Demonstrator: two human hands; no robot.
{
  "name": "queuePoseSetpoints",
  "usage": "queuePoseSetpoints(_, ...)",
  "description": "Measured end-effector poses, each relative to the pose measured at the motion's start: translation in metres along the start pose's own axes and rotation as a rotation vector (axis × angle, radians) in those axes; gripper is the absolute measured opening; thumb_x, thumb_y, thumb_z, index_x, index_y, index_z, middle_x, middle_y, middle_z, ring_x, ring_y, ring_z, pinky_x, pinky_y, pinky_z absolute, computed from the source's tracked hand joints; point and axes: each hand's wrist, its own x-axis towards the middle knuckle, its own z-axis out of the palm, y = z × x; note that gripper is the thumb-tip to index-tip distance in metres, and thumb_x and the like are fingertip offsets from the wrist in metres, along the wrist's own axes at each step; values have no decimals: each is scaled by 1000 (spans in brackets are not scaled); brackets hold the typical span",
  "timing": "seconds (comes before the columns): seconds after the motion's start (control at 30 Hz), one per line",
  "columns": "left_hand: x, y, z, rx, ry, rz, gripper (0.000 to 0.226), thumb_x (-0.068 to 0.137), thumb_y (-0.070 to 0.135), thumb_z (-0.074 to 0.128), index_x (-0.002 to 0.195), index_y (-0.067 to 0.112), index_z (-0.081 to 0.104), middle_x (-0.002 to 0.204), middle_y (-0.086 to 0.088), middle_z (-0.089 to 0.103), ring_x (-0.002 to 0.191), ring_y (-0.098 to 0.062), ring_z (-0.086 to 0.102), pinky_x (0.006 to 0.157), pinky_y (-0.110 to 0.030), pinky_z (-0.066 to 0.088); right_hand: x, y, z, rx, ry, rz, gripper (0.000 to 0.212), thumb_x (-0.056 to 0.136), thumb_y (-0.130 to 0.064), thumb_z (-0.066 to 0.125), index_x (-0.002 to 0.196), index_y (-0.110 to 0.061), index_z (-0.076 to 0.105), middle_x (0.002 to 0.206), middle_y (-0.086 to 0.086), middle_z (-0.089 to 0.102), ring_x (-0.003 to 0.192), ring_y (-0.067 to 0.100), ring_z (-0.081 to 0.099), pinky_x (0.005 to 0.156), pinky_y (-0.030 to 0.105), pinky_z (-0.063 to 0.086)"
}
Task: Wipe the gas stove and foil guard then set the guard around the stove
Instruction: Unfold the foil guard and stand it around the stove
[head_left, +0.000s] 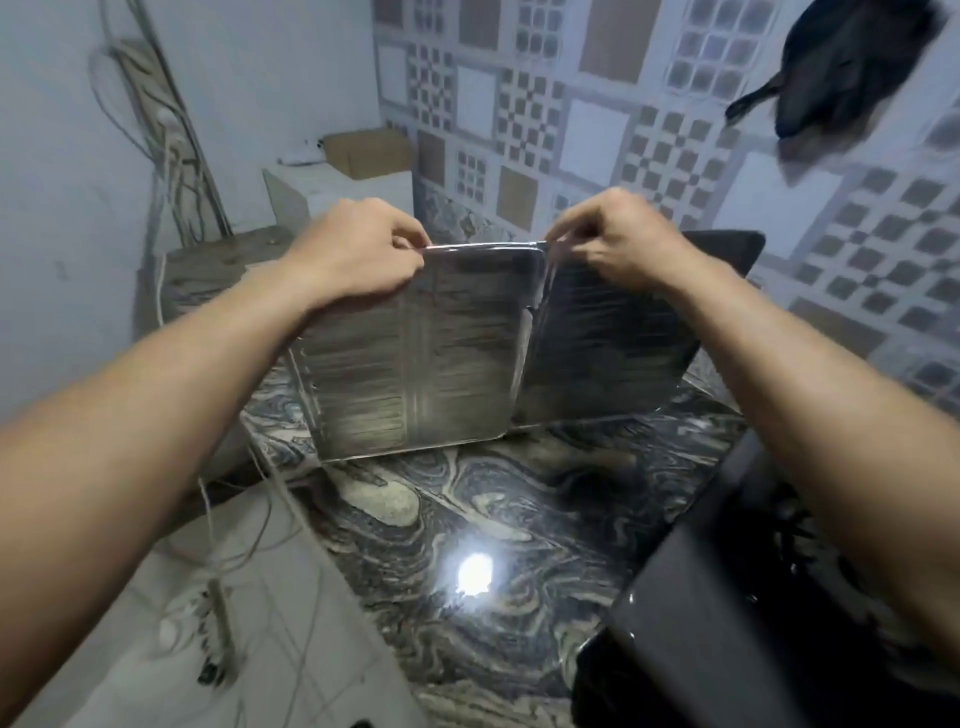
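Evidently the foil guard (415, 353) stood upright on the marbled table (467, 519), its lower edge resting on the surface and its panels hinged at a shallow angle. The left hand (353, 254) pinched the top edge at the left corner of the centre panel, fingers (405, 244) closed on the foil. The right hand (618, 244) gripped the top edge at the fold between centre and right panels, fingers likewise closed on it. Holding at the top rim appeared intended to keep the thin sheet from buckling while it was positioned. The gas stove (727, 597) lay at the lower right, near the guard but apart from it, and only partly visible; the guard did not yet enclose it. A dark flat object behind the right panel could not be identified. No cloth was visible. Judgement: wiping was probably done and placement was in hand, though the frame alone could not confirm this.
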Motion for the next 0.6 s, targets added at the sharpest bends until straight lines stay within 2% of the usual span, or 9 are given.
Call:
queuePoseSetpoints(0.13, 9, -7, 10, -33, 19, 38, 43, 85, 10, 59, 115, 37, 73, 106, -1, 75, 101, -25, 67, 89, -36, 53, -4, 6, 9, -4, 24, 24, 26, 93, -13, 63, 111, -28, 75, 110, 0, 75, 103, 13, 67, 92, 34, 54)
queuePoseSetpoints(0.27, 20, -12, 21, -44, 67, 102, 56, 84, -3, 50, 118, 36, 72, 105, 2, 72, 96, -20, 68, 85, -39, 55, 0, 8, 9, 21, 40, 15, 38, 95, -9, 57, 117, -37, 71, 118, -6, 71, 111, 6, 63, 93, 25, 52)
queuePoseSetpoints(0.4, 25, -4, 24, 52, 171, 30, 48, 82, 6, 51, 113, 36, 74, 111, 4, 72, 109, -24, 63, 95, -38, 46, 5, 8, 12, 38, 24, 12, 57, 89, 7, 48, 114, -38, 72, 117, -7, 71, 109, 0, 63, 92, 13, 45)
queuePoseSetpoints(0.5, 22, 11, 41, 32, 419, -163, 41, 83, 16, 59, 118, 31, 72, 129, -1, 62, 127, -27, 46, 104, -45, 29, 9, 9, 15, 58, 55, 8, 52, 92, 4, 52, 112, -38, 73, 115, -10, 72, 104, -4, 63, 85, 5, 43)
queuePoseSetpoints(0.53, 20, 18, 48, -8, 495, -276, 47, 82, 19, 61, 127, 30, 65, 142, -6, 50, 134, -30, 37, 108, -49, 26, 10, 9, 16, 64, 70, 4, 48, 93, 2, 53, 112, -37, 73, 114, -9, 72, 103, -3, 63, 85, 6, 44)
queuePoseSetpoints(0.6, 19, 34, 63, -144, 566, -502, 69, 81, 26, 66, 145, 24, 40, 157, -15, 22, 140, -39, 24, 111, -53, 26, 12, 8, 20, 71, 94, -7, 49, 92, 4, 52, 112, -36, 73, 115, -4, 73, 102, 1, 65, 89, 16, 50)
